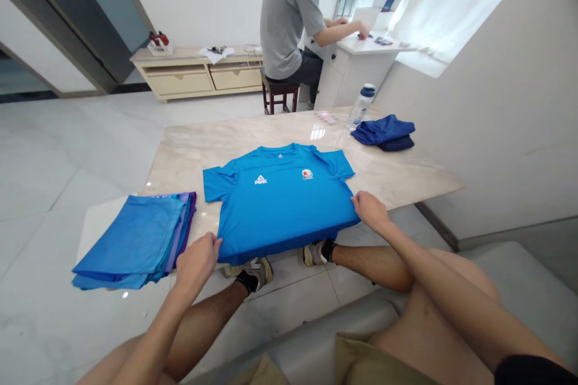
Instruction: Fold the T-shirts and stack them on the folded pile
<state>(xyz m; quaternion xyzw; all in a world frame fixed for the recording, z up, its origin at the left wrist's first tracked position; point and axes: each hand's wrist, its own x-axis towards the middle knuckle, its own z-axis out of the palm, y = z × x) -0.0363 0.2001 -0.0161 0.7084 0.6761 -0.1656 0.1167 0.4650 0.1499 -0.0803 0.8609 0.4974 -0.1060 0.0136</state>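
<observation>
A blue T-shirt [284,201] with a white PEAK logo and a round badge lies front up across the near part of the marble-patterned table [180,150]. Its collar points away from me, and the lower part hangs over the near edge. My left hand [198,260] pinches the shirt's left side at the table edge. On the other side, my right hand [370,209] is closed on the shirt's right side. Both sleeves are spread outward. Left of the shirt sits a stack of folded garments [135,240] in blue and purple.
Dark blue folded clothing [383,131] and a water bottle [360,107] stand at the table's far right. Beyond it, a person in a grey shirt [291,18] sits on a stool [280,93] at a white desk [352,66]. A low cabinet [180,81] lines the back wall.
</observation>
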